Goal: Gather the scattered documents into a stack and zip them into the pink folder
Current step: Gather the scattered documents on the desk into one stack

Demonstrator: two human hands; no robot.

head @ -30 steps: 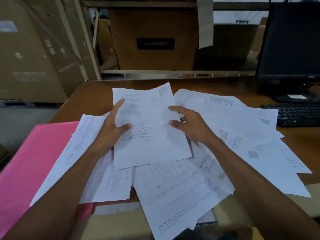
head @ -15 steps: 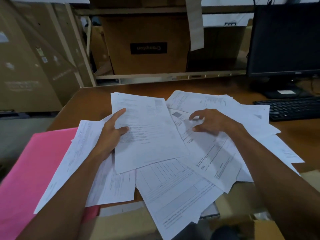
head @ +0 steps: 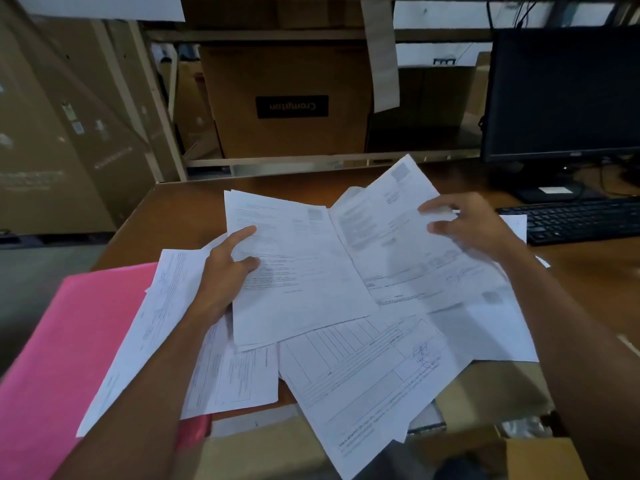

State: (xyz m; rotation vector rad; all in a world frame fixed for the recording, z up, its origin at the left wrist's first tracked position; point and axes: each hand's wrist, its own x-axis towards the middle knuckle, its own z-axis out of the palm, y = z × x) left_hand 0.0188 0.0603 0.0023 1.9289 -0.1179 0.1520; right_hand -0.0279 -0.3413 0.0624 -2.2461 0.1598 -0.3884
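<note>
Our left hand [head: 221, 271] grips the gathered sheets [head: 298, 268]; our right hand [head: 464, 226] pinches another sheet [head: 398, 237]. Loose papers [head: 363, 375] lie below our fingers, pink folder [head: 69, 341] left, keyboard [head: 581, 218] right.

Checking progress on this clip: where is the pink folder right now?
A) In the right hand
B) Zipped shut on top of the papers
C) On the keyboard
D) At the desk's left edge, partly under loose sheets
D: the pink folder lies at the desk's left edge, with loose sheets overlapping its right side.
</note>
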